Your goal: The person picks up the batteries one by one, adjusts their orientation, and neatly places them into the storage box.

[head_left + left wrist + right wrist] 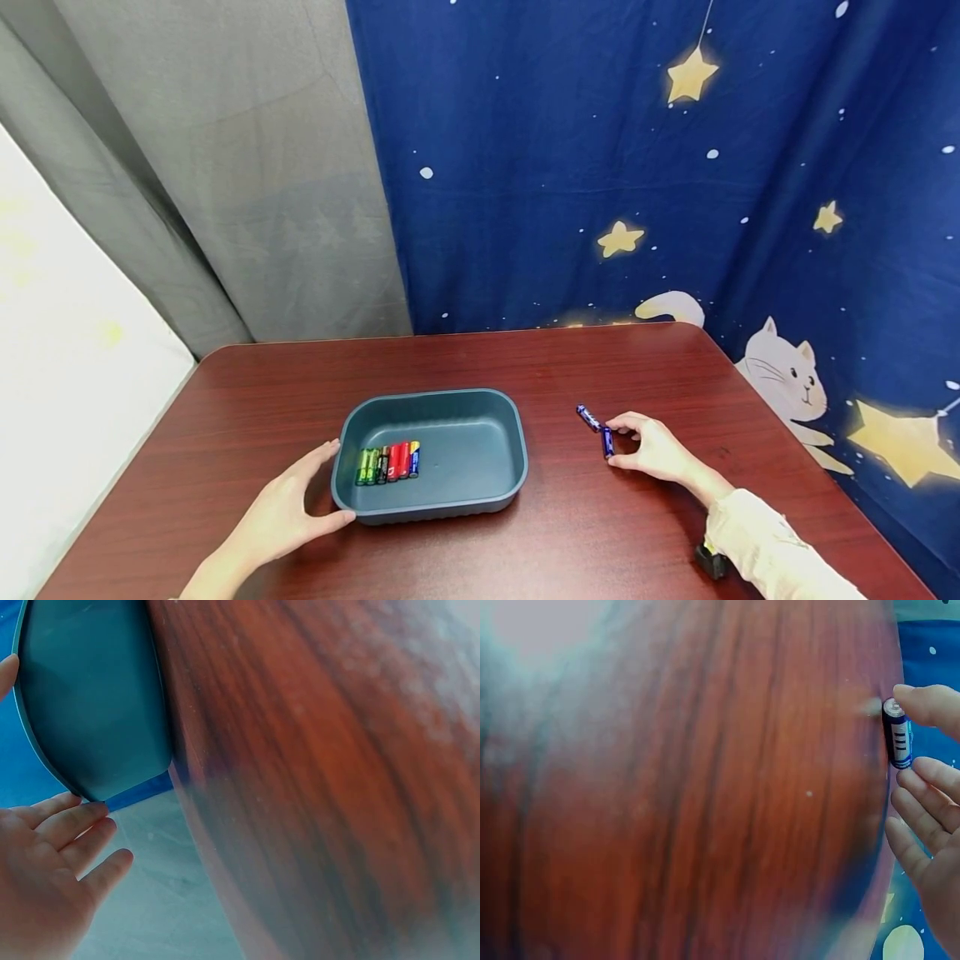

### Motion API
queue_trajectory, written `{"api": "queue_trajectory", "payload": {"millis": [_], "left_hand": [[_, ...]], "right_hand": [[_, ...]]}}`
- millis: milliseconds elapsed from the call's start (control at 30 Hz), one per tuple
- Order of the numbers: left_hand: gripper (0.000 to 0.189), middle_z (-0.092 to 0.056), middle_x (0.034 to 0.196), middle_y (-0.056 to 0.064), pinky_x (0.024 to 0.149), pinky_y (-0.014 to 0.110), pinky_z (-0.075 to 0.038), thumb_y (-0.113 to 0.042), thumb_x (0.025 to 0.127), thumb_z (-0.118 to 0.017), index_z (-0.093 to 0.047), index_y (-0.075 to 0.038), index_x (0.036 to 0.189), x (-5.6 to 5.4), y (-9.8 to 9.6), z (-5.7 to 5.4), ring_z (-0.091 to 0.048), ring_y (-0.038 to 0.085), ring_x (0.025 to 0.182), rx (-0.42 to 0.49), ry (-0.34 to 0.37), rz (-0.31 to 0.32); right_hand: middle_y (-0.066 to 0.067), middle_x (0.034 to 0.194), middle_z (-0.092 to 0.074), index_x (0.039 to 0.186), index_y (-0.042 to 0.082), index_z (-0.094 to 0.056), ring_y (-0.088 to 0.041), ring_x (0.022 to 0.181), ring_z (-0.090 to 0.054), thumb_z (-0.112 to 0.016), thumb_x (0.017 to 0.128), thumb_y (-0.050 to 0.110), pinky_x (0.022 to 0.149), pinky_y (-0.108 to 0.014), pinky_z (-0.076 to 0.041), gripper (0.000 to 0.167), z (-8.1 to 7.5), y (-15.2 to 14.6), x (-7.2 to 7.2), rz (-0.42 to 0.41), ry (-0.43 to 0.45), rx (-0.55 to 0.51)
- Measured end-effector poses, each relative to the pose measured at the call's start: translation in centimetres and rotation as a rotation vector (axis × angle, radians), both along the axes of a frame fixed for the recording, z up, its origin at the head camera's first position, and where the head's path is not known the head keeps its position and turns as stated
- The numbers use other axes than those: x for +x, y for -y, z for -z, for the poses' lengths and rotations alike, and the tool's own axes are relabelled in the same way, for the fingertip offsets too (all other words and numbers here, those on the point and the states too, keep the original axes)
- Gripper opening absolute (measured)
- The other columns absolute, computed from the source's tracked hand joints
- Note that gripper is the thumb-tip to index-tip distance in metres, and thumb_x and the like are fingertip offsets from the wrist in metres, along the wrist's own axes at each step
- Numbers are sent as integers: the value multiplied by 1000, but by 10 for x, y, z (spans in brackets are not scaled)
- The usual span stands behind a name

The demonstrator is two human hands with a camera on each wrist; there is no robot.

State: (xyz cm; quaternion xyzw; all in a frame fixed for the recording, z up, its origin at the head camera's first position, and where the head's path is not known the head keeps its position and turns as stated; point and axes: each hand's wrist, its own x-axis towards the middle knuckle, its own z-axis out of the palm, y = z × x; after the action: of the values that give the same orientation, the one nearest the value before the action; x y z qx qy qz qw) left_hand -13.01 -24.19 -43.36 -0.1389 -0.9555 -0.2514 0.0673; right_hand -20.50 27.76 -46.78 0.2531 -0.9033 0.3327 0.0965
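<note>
At the left end of a dark teal tray (480,500), my left hand (276,510) is spread with its fingertips and thumb at the rim. The left wrist view shows the straight fingers along the tray's wall (97,697). Inside the tray several batteries (388,463) lie side by side in a row: green, black, red and blue-yellow. To the right of the tray, my right hand (651,448) pinches a blue battery (607,443) by its ends between thumb and forefinger. A second blue battery (588,417) lies on the table just beyond it, close to the fingertips.
The tray and batteries are on a dark reddish wooden table (525,554) with rounded far corners. Behind it hang a grey curtain (300,183) and a blue curtain (540,167) with stars and a white cat. A black device (711,560) is strapped at the right wrist.
</note>
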Motion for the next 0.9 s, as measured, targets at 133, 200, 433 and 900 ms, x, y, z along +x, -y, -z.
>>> {"api": "queue_trajectory", "payload": {"millis": [133,200,433,900], "left_hand": [[90,-48,131,10,90,53,-42,-61,64,-71,-45,-8,132,0,0,-1,-46,29,118,-2,0,-1],[90,-48,131,10,90,53,-42,-61,63,-71,-45,-8,132,0,-1,-1,-46,29,117,-3,0,-2],[91,-48,131,10,90,52,-42,-61,63,-71,-45,-8,132,0,-1,0,-47,28,117,-1,-5,-1],[91,-49,131,11,90,52,-42,-61,63,-71,-45,-8,131,0,-1,0,-47,29,117,-4,-7,-1]], "right_hand": [[-2,87,-61,97,1,-64,-18,78,-55,-82,59,12,67,-29,-50,43,2,0,-2,-3,-40,24],[0,86,-60,96,3,-64,-17,78,-55,-82,59,13,68,-29,-49,41,3,0,-2,1,-45,29],[2,86,-60,94,5,-64,-18,78,-56,-82,61,15,67,-29,-49,39,2,-1,2,23,-35,8],[-2,91,-64,99,4,-64,-23,81,-60,-82,61,6,71,-31,-52,43,-38,14,2,22,-79,-86]]}}
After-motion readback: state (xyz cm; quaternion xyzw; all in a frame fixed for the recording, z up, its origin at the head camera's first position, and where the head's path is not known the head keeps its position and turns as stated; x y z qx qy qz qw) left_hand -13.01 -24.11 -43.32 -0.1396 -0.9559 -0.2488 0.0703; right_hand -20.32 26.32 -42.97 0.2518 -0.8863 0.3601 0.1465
